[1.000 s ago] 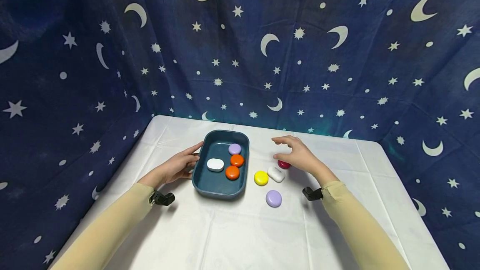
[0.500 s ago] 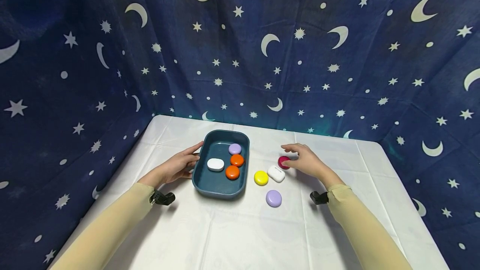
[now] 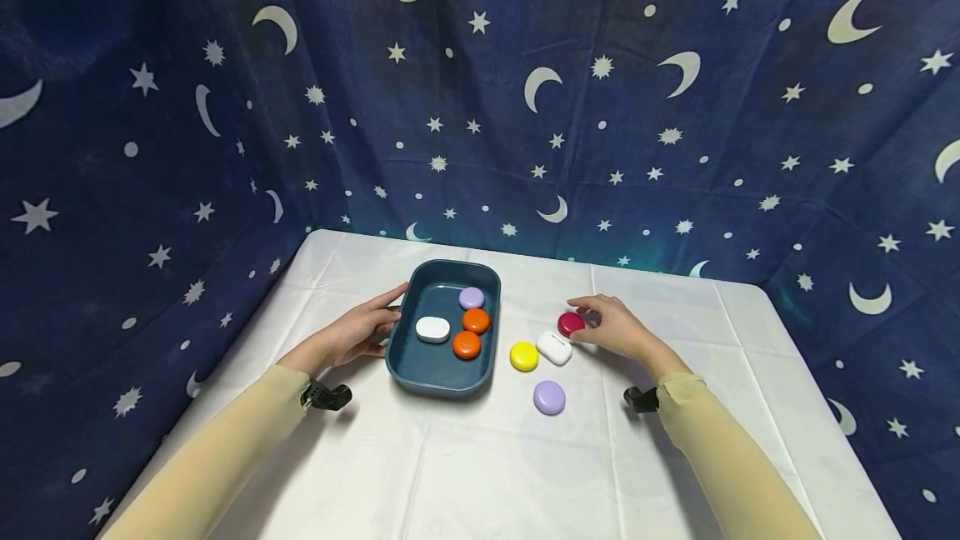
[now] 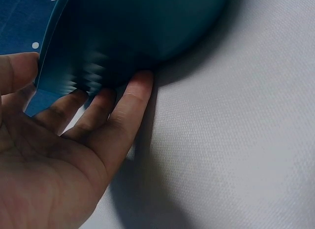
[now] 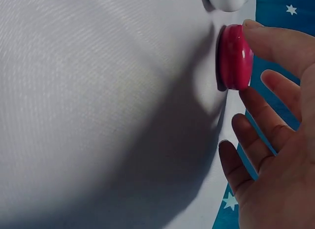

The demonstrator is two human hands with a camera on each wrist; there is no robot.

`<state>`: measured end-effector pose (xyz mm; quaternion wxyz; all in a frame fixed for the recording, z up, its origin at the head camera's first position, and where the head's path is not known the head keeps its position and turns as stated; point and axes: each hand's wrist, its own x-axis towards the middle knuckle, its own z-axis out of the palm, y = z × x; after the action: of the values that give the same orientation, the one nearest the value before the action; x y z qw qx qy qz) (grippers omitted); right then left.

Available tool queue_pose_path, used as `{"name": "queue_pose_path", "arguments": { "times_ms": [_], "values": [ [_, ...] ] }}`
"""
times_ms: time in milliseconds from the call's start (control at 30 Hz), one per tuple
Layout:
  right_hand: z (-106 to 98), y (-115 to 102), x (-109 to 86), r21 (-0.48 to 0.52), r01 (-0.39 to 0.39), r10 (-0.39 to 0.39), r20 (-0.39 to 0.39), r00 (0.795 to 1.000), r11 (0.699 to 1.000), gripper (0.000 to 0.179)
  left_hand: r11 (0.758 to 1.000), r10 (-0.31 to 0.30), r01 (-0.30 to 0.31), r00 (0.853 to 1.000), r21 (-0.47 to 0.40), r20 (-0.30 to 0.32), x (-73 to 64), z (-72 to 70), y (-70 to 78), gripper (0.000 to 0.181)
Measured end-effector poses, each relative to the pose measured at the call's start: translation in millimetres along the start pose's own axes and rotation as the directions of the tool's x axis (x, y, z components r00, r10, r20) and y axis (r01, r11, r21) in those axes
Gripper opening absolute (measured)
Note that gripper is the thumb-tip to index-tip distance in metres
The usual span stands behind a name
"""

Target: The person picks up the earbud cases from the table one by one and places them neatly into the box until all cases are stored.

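My left hand (image 3: 358, 332) rests its fairly straight fingers against the outside of a dark blue-green tray (image 3: 435, 388); in the left wrist view the fingertips (image 4: 140, 81) touch its side wall. Inside the tray lie a white oval case (image 3: 432, 329), a lilac round piece (image 3: 471, 298) and two orange round pieces (image 3: 476, 321). On the right, my right hand (image 3: 613, 327) pinches a red round macaron-shaped case (image 3: 571, 324) lying on the table. The right wrist view puts the thumb at one edge of the red case (image 5: 235, 57) and a fingertip at the opposite edge.
Just beside the red case lies a white rounded case (image 3: 554, 348), with a yellow round piece (image 3: 524, 356) to its left. Nearer the front sits another lilac round piece (image 3: 550, 397). A white cloth covers the table (image 3: 525, 473); a starry blue curtain (image 3: 495, 90) hangs behind.
My right hand has moved right and lowered, from hovering over the red case to having thumb and fingers at its edges. The left hand and tray stay put.
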<state>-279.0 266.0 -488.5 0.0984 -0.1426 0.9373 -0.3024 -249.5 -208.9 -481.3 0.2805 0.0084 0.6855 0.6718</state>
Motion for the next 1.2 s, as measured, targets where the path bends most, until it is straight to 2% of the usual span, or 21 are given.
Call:
{"name": "queue_pose_path", "arguments": {
  "times_ms": [333,567,933,1200],
  "values": [
    [2,5,0.7,0.021,-0.042,0.041,0.021,0.999,0.999,0.069,1.000,-0.001,0.001,1.000,0.011,0.009,1.3,-0.8,-0.4,0.062],
    [3,10,3.2,0.013,-0.015,0.014,0.040,0.999,1.000,0.071,1.000,-0.004,0.004,1.000,0.000,0.003,1.6,-0.5,-0.7,0.062],
    [5,18,7.2,0.054,-0.034,0.031,0.061,0.998,0.998,0.074,1.000,0.024,-0.024,1.000,-0.018,0.016,-0.9,-0.6,-0.3,0.063],
    [5,19,7.1,0.062,-0.028,0.025,0.053,0.998,0.998,0.073,1.000,0.014,-0.013,1.000,-0.015,0.012,-0.8,-0.2,0.6,0.062]
  ]
}}
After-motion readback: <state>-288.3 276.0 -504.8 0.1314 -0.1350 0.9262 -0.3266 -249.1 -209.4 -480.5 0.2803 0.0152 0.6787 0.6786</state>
